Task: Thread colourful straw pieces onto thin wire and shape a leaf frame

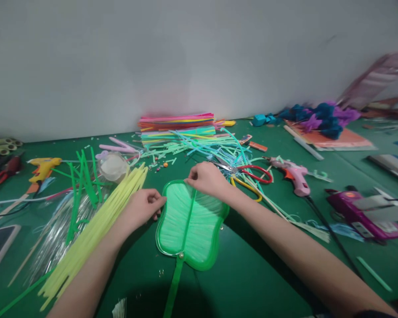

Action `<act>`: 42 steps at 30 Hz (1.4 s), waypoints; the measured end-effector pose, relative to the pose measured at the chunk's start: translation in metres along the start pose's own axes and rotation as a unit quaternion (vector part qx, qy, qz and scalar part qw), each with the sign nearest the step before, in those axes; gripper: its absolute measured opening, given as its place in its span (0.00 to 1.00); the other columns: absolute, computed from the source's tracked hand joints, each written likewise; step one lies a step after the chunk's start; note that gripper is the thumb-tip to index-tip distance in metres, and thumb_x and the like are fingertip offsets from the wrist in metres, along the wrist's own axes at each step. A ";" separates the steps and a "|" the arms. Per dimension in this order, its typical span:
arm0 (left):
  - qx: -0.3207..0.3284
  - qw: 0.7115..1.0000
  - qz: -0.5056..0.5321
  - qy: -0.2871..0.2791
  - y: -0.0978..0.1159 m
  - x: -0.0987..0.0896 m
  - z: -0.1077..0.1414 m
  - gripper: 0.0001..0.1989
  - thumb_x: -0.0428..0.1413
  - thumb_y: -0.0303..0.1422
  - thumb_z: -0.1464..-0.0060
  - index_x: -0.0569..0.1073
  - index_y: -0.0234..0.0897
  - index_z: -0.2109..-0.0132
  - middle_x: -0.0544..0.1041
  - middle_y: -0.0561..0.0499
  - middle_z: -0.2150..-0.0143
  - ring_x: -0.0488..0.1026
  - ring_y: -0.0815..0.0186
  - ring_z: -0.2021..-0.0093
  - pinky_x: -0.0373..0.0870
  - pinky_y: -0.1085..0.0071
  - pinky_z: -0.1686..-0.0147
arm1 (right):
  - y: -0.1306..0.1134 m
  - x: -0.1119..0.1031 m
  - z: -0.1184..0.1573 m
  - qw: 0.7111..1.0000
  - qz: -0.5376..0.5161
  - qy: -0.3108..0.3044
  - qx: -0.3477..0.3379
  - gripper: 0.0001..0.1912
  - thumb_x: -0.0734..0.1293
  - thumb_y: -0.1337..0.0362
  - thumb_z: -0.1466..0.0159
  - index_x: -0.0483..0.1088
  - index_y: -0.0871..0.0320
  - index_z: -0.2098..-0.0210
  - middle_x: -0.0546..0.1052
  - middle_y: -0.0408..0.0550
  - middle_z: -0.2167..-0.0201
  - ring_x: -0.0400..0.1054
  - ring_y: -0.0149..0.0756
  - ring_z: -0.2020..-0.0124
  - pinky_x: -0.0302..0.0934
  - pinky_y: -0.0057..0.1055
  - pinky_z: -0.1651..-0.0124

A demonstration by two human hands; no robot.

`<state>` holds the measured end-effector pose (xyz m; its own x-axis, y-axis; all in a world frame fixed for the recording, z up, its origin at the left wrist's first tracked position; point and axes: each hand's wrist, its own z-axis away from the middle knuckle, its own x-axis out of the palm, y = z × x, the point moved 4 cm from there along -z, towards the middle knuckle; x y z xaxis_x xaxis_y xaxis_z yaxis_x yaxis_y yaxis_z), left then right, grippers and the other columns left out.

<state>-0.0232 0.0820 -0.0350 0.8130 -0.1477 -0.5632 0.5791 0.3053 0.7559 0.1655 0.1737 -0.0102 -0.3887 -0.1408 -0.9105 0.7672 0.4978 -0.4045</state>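
Note:
A green leaf-shaped fan (190,225) with a pale shiny filling and a green rim lies on the green table, its handle pointing toward me. A small pearl bead (181,255) sits where the handle meets the leaf. My left hand (147,205) pinches at the upper left rim, thumb against index finger; a thin clear strand runs along that edge. At the top edge, near the centre line, my right hand (207,180) has its fingers pressed together on the rim. What lies between the fingertips of either hand is too small to make out.
Yellow-green stems (96,238) lie to the left, beside a yellow glue gun (43,170). Red-handled scissors (258,173) and a pink glue gun (295,174) are on the right. Colourful stems (177,128) are piled by the wall (192,57). A purple device (358,216) stands far right.

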 end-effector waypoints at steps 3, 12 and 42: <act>0.027 0.999 -0.031 0.014 0.001 0.000 0.000 0.14 0.57 0.43 0.49 0.67 0.39 0.74 0.68 0.59 0.83 0.68 0.69 0.83 0.58 0.74 0.80 | -0.001 0.003 0.001 1.000 0.009 0.010 0.004 0.10 0.69 0.61 0.38 0.77 0.57 0.74 0.80 0.46 0.72 0.70 0.37 0.67 0.55 0.30 0.64; 0.043 0.998 -0.034 0.002 0.004 0.002 0.001 0.16 0.53 0.45 0.45 0.66 0.40 0.74 0.67 0.58 0.86 0.67 0.67 0.82 0.58 0.72 0.77 | -0.009 0.011 0.009 0.998 0.050 0.034 -0.026 0.11 0.66 0.62 0.35 0.73 0.59 0.72 0.78 0.51 0.68 0.66 0.42 0.60 0.56 0.33 0.58; 0.026 0.999 0.024 0.011 -0.001 0.006 -0.001 0.15 0.56 0.45 0.50 0.65 0.41 0.76 0.66 0.59 0.85 0.65 0.68 0.85 0.59 0.72 0.80 | -0.022 0.014 0.003 0.967 0.178 -0.043 -0.177 0.15 0.60 0.76 0.33 0.74 0.63 0.51 0.75 0.55 0.59 0.65 0.43 0.54 0.56 0.34 0.54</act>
<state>-0.0193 0.0817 -0.0393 0.8384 -0.1126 -0.5333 0.5427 0.2621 0.7980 0.1449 0.1581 -0.0149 -0.0760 0.0310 -0.9966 0.6163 0.7872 -0.0226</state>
